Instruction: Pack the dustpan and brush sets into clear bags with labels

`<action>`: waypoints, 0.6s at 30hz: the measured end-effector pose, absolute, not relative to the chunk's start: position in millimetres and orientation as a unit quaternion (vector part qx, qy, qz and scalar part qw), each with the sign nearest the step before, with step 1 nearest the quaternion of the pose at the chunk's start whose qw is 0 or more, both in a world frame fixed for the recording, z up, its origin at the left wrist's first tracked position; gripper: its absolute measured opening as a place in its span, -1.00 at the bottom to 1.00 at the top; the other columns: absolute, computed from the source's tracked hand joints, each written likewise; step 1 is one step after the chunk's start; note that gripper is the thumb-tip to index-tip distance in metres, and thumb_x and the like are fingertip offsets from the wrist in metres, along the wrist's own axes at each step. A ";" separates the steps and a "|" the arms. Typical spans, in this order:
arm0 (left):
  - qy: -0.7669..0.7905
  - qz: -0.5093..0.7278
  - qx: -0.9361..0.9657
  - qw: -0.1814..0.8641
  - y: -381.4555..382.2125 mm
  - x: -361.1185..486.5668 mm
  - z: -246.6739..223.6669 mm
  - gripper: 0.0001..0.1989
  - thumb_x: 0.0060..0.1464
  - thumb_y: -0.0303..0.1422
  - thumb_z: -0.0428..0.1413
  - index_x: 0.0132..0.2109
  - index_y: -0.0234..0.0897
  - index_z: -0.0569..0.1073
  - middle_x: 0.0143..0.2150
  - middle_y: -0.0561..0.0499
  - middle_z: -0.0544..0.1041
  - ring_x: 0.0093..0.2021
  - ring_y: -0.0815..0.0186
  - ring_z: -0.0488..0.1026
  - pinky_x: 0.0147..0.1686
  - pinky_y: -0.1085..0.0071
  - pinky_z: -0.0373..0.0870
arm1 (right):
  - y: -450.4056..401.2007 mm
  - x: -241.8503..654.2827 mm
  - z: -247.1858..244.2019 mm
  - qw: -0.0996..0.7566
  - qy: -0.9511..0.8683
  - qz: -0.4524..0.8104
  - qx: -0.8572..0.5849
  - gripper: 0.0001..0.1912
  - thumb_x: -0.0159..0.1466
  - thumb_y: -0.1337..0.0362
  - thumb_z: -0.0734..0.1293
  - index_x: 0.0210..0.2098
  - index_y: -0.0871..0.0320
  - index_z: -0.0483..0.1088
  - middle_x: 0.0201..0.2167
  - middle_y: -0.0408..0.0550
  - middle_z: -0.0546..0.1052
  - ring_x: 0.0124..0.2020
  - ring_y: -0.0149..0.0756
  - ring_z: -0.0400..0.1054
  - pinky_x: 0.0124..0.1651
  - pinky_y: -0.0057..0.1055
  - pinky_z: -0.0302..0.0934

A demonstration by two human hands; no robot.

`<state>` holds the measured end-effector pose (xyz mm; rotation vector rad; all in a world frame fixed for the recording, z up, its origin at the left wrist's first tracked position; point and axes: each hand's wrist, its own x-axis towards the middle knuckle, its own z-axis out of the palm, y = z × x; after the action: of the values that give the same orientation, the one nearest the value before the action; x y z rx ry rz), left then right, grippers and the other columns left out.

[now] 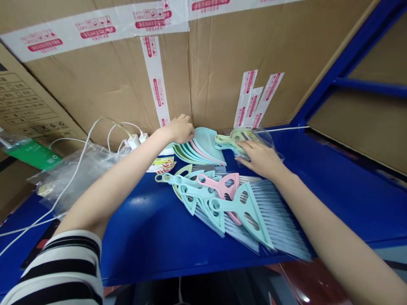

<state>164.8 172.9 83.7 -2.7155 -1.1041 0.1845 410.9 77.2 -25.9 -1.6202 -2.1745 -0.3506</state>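
Note:
My left hand point(182, 128) is closed at the upper left edge of a stack of dustpans point(206, 146), its fingertips hidden. Pale blue, green and pink dustpans are nested in this stack. To the right, my right hand point(259, 157) lies with outstretched fingers on a clear-bagged bundle point(243, 134) with green and blue handles. In front of both hands lies an overlapping pile of hand brushes with grey-blue bristles. A pink brush point(222, 183) lies among the pale blue ones, and a blue brush point(243, 207) is nearest me.
Large taped cardboard boxes point(216, 63) stand behind the blue tabletop point(143, 241). Clear plastic bags point(79, 173), white cables, plugs point(133, 141) and a green-labelled package point(33, 153) are at left. A printed card point(162, 164) lies by the stack. A blue metal frame point(333, 63) rises at right.

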 end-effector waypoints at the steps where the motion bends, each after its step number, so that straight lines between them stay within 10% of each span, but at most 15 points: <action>1: -0.375 0.058 -0.919 0.104 169.1 167.3 83.6 -0.67 0.14 -0.33 -0.02 -0.08 -0.25 0.59 0.00 -0.19 0.44 0.14 -0.03 0.24 0.08 0.11 0.24 | 76.4 413.3 -25.4 0.210 -0.780 -0.119 -0.577 -0.57 0.25 0.15 0.22 0.06 0.16 0.40 0.00 0.15 0.54 0.01 0.04 0.41 -0.01 -0.03 0.31; 18: -0.291 0.058 -0.950 0.096 145.2 267.5 40.5 -0.51 0.25 -0.49 -0.11 0.30 -0.26 0.21 0.11 -0.26 0.41 0.09 0.11 0.40 0.01 0.30 0.29 | 69.5 461.8 -26.8 0.235 -0.702 -0.129 -0.660 -0.58 0.27 0.23 0.08 -0.21 0.12 0.57 -0.43 0.18 0.60 -0.44 0.09 0.45 -0.42 -0.05 0.27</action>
<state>267.5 145.2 40.5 -2.8142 -0.8630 0.1730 461.8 69.5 -26.8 -1.8097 -1.9261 -0.3528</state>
